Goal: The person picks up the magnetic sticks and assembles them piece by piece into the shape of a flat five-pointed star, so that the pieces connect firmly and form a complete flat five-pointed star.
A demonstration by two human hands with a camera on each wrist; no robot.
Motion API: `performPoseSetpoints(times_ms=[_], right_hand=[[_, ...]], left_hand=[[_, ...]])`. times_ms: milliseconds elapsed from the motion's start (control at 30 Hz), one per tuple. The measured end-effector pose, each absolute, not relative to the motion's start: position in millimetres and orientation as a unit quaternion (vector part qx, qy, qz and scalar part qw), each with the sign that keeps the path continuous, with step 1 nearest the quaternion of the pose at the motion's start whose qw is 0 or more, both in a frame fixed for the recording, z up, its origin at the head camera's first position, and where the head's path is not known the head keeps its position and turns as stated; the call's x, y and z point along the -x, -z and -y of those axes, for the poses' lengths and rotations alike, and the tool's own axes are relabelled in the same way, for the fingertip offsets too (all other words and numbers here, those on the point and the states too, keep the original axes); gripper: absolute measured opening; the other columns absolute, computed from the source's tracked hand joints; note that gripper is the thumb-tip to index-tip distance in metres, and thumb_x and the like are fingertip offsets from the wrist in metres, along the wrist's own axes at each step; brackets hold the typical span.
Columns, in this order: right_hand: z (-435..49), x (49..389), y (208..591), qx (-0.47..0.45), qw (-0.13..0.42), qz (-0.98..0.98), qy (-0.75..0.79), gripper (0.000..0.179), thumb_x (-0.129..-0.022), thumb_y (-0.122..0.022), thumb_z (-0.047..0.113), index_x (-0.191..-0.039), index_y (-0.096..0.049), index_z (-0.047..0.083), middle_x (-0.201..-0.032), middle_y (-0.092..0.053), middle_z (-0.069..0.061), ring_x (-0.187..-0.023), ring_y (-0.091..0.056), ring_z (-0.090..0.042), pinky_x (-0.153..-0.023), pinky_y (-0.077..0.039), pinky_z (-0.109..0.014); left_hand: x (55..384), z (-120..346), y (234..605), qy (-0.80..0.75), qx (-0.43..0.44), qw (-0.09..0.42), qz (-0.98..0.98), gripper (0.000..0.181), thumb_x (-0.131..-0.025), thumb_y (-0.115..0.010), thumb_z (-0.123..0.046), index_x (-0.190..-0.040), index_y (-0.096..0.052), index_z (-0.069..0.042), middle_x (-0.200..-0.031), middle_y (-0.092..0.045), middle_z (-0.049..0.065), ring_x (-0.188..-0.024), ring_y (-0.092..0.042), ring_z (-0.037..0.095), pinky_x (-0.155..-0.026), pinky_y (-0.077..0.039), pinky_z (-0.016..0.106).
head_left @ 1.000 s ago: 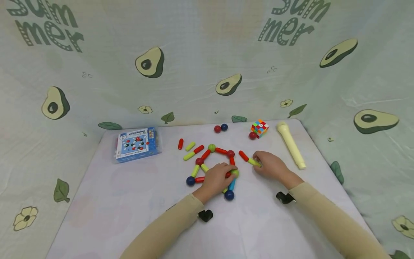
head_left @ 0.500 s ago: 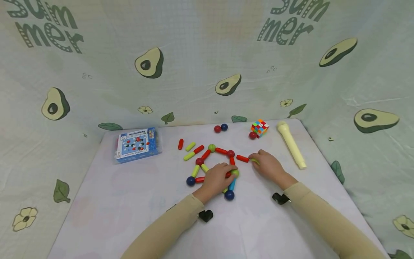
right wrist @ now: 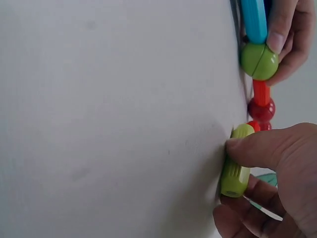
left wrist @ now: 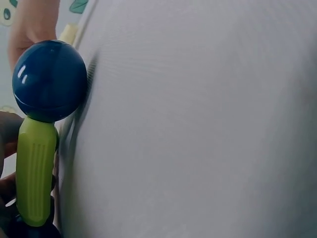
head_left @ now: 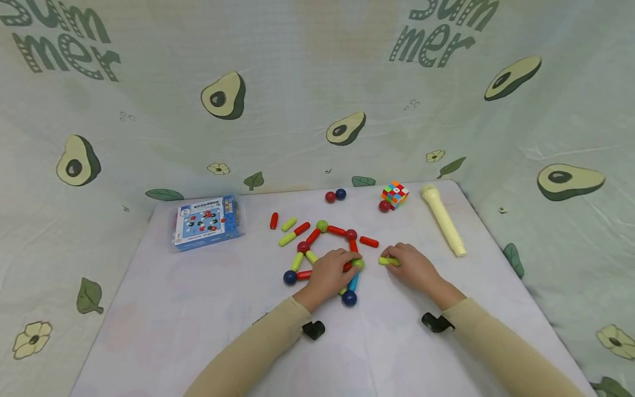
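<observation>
My left hand pinches a green ball at the right side of a frame made of magnetic rods and balls. In the right wrist view, its fingertips press on that green ball, below a blue rod. The hand hides part of the frame's middle. A dark blue ball on a yellow-green rod fills the edge of the left wrist view. To the right, my right hand pinches a loose yellow-green rod between thumb and fingers. A separate red rod lies beside the frame's red ball.
Loose rods, such as a red rod, lie left of the frame. Behind it are a red ball, a dark blue ball and a puzzle cube. A boxed set sits back left, a cream stick back right.
The red and yellow-green rods, joined earlier, are now apart. The red one stays by the frame while my right hand has drawn the yellow-green one nearer me. My left hand keeps its place.
</observation>
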State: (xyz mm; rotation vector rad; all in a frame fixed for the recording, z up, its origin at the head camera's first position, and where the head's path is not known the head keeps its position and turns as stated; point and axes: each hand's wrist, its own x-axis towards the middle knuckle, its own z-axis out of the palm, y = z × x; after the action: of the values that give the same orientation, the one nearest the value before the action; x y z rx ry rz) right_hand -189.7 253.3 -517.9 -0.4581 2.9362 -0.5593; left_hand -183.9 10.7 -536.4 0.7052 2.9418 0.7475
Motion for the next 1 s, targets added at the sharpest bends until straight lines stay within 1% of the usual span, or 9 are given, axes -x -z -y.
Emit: performPoseSetpoints(times_ms=[200,367,433,533,633,800,900,1000], right_hand=[[-237.6,180.4,515.1,0.202,0.055,-0.958,0.198,0.022,-0.09,-0.078,0.013,-0.111,-0.071,0.013,-0.102,-0.065,-0.001,-0.093,-0.058,-0.02,-0.089,-0.054,-0.043],[-230.2,179.9,515.0,0.236,0.036,-0.948,0.21,0.025,-0.09,-0.079,0.016,-0.114,-0.072,0.018,-0.111,-0.067,0.002,-0.103,-0.063,-0.02,-0.095,-0.054,-0.045],[-227.3,180.7,515.4,0.252,0.027,-0.944,0.212,0.025,-0.09,-0.079,0.016,-0.114,-0.073,0.02,-0.114,-0.067,0.002,-0.107,-0.064,-0.02,-0.096,-0.054,-0.045],[-223.3,182.9,517.8,0.275,0.018,-0.936,0.218,0.024,-0.09,-0.079,0.015,-0.113,-0.074,0.02,-0.111,-0.067,0.003,-0.105,-0.064,-0.019,-0.094,-0.055,-0.043],[-220.3,185.1,521.3,0.287,0.009,-0.931,0.228,0.023,-0.09,-0.079,0.014,-0.112,-0.074,0.02,-0.108,-0.066,0.004,-0.102,-0.062,-0.017,-0.092,-0.055,-0.041],[-218.6,187.8,524.8,0.293,-0.006,-0.925,0.242,0.024,-0.09,-0.078,0.012,-0.111,-0.074,0.022,-0.108,-0.065,0.006,-0.104,-0.061,-0.016,-0.094,-0.054,-0.041],[-218.0,188.3,523.8,0.294,0.001,-0.924,0.244,0.024,-0.09,-0.078,0.012,-0.112,-0.073,0.022,-0.11,-0.065,0.005,-0.107,-0.061,-0.017,-0.095,-0.054,-0.042],[-218.1,189.0,520.5,0.286,0.017,-0.929,0.234,0.026,-0.091,-0.078,0.014,-0.115,-0.071,0.021,-0.116,-0.065,0.003,-0.113,-0.06,-0.02,-0.097,-0.053,-0.043]], left_hand=[[182.6,-2.5,531.9,-0.268,-0.22,0.041,-0.937,0.036,-0.097,-0.068,-0.043,-0.131,-0.069,-0.031,-0.108,-0.066,-0.008,-0.087,-0.055,0.008,-0.074,-0.049,0.02],[180.2,5.3,529.6,-0.279,-0.22,0.055,-0.933,0.037,-0.097,-0.069,-0.044,-0.131,-0.069,-0.031,-0.106,-0.066,-0.009,-0.084,-0.054,0.006,-0.074,-0.048,0.02],[178.8,7.9,528.6,-0.283,-0.22,0.058,-0.932,0.036,-0.096,-0.069,-0.043,-0.13,-0.07,-0.03,-0.106,-0.066,-0.009,-0.084,-0.054,0.007,-0.075,-0.048,0.021],[177.1,10.6,527.1,-0.285,-0.22,0.062,-0.931,0.035,-0.096,-0.07,-0.042,-0.13,-0.07,-0.03,-0.107,-0.067,-0.008,-0.085,-0.054,0.008,-0.078,-0.049,0.022],[176.5,11.3,525.6,-0.285,-0.22,0.069,-0.93,0.036,-0.096,-0.07,-0.042,-0.13,-0.07,-0.03,-0.113,-0.068,-0.008,-0.091,-0.057,0.008,-0.083,-0.051,0.025],[176.6,11.4,523.1,-0.292,-0.213,0.083,-0.929,0.037,-0.096,-0.07,-0.042,-0.131,-0.069,-0.031,-0.123,-0.069,-0.008,-0.102,-0.06,0.01,-0.094,-0.052,0.032],[176.9,11.6,522.2,-0.296,-0.21,0.088,-0.928,0.036,-0.096,-0.071,-0.04,-0.131,-0.07,-0.03,-0.123,-0.069,-0.007,-0.103,-0.06,0.011,-0.094,-0.052,0.033],[176.9,11.9,522.3,-0.295,-0.211,0.088,-0.928,0.036,-0.096,-0.071,-0.04,-0.13,-0.07,-0.03,-0.123,-0.069,-0.008,-0.102,-0.06,0.011,-0.093,-0.052,0.033]])
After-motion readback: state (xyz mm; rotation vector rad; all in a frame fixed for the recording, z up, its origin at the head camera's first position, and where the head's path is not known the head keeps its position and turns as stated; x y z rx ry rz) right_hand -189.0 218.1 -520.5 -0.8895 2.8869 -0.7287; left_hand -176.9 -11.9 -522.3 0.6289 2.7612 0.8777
